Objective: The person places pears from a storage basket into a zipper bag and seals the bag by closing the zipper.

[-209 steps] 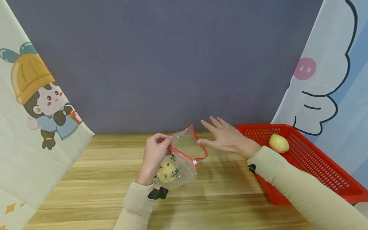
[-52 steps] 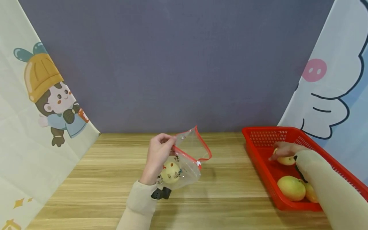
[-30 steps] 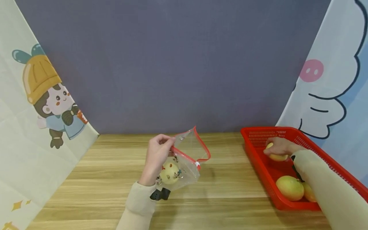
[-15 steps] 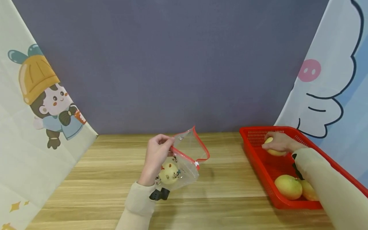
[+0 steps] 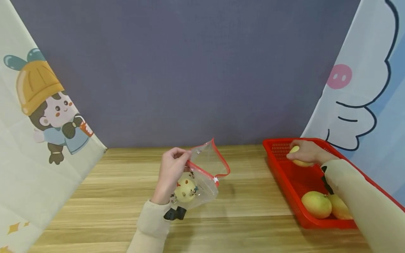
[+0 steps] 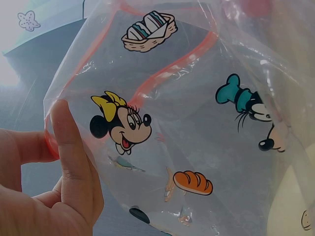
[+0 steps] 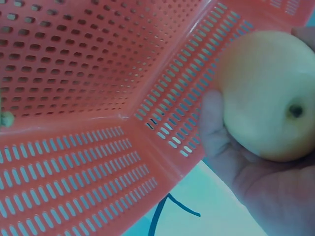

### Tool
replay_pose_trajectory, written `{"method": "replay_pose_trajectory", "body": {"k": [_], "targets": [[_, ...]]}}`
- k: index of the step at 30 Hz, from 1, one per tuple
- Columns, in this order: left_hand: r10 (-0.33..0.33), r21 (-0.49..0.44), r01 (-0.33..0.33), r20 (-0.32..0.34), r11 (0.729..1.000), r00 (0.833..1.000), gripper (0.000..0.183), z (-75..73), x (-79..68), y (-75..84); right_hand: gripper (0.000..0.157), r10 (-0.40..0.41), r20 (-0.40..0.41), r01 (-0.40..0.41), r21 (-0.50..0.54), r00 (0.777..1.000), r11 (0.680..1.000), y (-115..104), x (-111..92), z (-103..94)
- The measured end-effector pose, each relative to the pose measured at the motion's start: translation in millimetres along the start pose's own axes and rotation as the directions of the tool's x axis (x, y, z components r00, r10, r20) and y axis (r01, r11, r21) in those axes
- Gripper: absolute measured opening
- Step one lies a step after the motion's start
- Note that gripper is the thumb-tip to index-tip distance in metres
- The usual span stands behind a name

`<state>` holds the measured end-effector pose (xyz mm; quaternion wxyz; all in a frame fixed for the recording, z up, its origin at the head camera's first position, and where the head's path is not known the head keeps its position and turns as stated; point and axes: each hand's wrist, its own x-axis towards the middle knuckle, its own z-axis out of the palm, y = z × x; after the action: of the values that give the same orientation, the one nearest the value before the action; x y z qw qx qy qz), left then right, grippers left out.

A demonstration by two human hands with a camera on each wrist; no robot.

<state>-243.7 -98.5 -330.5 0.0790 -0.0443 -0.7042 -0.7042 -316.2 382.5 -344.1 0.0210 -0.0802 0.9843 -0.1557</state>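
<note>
My left hand (image 5: 174, 168) pinches the red rim of a clear zip bag (image 5: 202, 189) between thumb and fingers, and the bag's mouth gapes to the right. Inside the bag is a round pale-yellow fruit (image 5: 185, 189), partly covered by cartoon prints. Over the far end of the red basket (image 5: 289, 189), my right hand (image 5: 305, 151) grips a yellow mango (image 5: 300, 163). The right wrist view shows the mango's (image 7: 268, 93) dark stem spot, with fingers and thumb round its sides. In the left wrist view, the bag (image 6: 167, 123) hangs beside my fingers (image 6: 71, 142).
Two more mangoes lie in the basket's near end, one yellow-green (image 5: 316, 204) and one yellower mango (image 5: 340, 207) partly hidden by the right sleeve. The basket stands on the wooden table (image 5: 246, 211), right of the bag. A grey wall (image 5: 190, 70) closes off the back.
My right hand went from beside the bag's mouth into the basket, took hold of the mango at the far end and has lifted it slightly. The left hand keeps its pinch on the bag.
</note>
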Motion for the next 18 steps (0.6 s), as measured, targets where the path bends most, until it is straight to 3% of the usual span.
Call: {"method": "replay_pose_trajectory", "body": {"k": [10, 18], "targets": [[0.005, -0.003, -0.005, -0.004, 1.0, 1.0, 0.016, 1.7, 1.4, -0.5, 0.051, 0.004, -0.007, -0.004, 0.012, 1.0, 1.0, -6.8, 1.8, -7.7], [0.0, 0.0, 0.0, 0.001, 1.0, 1.0, 0.017, 2.3, 0.6, -1.5, 0.045, -0.034, -0.038, 0.036, 0.059, 0.999, 0.998, -15.4, 0.6, -10.5]]}}
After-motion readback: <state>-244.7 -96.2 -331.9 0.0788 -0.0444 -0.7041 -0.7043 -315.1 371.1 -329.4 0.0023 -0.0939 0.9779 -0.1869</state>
